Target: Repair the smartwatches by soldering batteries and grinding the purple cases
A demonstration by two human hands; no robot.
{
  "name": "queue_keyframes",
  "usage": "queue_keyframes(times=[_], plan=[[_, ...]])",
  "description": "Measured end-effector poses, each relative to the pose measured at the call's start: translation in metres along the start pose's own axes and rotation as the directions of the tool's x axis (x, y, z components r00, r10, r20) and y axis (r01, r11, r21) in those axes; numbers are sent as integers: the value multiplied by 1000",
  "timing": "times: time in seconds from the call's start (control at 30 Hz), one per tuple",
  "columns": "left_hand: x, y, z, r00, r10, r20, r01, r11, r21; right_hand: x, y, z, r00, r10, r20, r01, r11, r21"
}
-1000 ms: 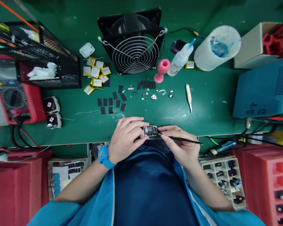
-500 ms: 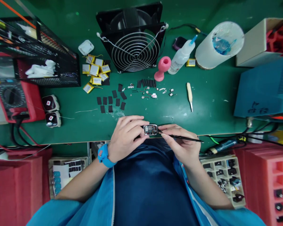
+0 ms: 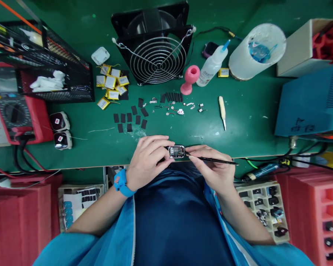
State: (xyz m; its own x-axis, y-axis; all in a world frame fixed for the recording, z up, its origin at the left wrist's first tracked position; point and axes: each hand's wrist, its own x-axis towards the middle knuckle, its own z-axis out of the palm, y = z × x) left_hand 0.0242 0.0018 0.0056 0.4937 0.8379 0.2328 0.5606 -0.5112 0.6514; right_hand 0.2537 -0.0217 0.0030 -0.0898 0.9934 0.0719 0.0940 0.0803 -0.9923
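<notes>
Lying heaped at left, flat rectangular batteries (image 3: 110, 82) in shiny yellow-and-silver wrap rest near scattered matte black rectangles (image 3: 129, 117) on the smooth green table (image 3: 246, 122). The left hand (image 3: 150, 157), a blue band (image 3: 124, 183) round its wrist, grips the left end of a small open device (image 3: 177, 152) at the table's near edge. This pale-rimmed, round-cornered case runs lengthwise left to right, open face upward. At its right end, a slim dark tool (image 3: 219, 161) points leftward, pinched by the right hand (image 3: 213, 171); tip contact is too small to tell. Beyond lies a pale-handled blade (image 3: 222, 112), tip toward the person.
</notes>
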Motion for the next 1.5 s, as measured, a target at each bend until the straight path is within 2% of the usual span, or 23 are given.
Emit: queue_keyframes(times=[0.07,0.13,0.3,0.37,0.43,0.53,0.67,0.83,1.2,1.5], plan=[[-3,-3,-6,1000,-16,-10,16,999,-37,0,0,0,1000,5,0,-5,1000,0],[-9,-8,-16,994,-76,-74,74,997,-34,0,0,1,1000,8,-7,-8,1000,8],[-37,-28,-37,916,-235,-324,283,953,109,0,1,3,1000,19,-23,-18,999,36],[-44,-34,-39,891,-243,-384,317,938,142,0,0,3,999,27,-30,-25,999,43],[-46,-36,-37,883,-220,-415,320,929,187,-1,0,4,999,35,-40,-32,998,52],[-42,-36,-31,881,-203,-427,335,905,261,-1,1,5,998,50,-50,-46,997,63],[-36,-36,-25,870,-221,-440,368,886,282,-2,2,7,997,52,-60,-48,997,66],[-35,-35,-26,879,-219,-424,361,885,293,-2,3,8,996,42,-78,-37,998,59],[-34,-34,-27,867,-266,-420,400,876,271,-2,1,9,994,56,-98,-53,998,36],[-36,-36,-25,878,-224,-423,370,879,302,-1,1,8,995,46,-86,-43,998,47]])
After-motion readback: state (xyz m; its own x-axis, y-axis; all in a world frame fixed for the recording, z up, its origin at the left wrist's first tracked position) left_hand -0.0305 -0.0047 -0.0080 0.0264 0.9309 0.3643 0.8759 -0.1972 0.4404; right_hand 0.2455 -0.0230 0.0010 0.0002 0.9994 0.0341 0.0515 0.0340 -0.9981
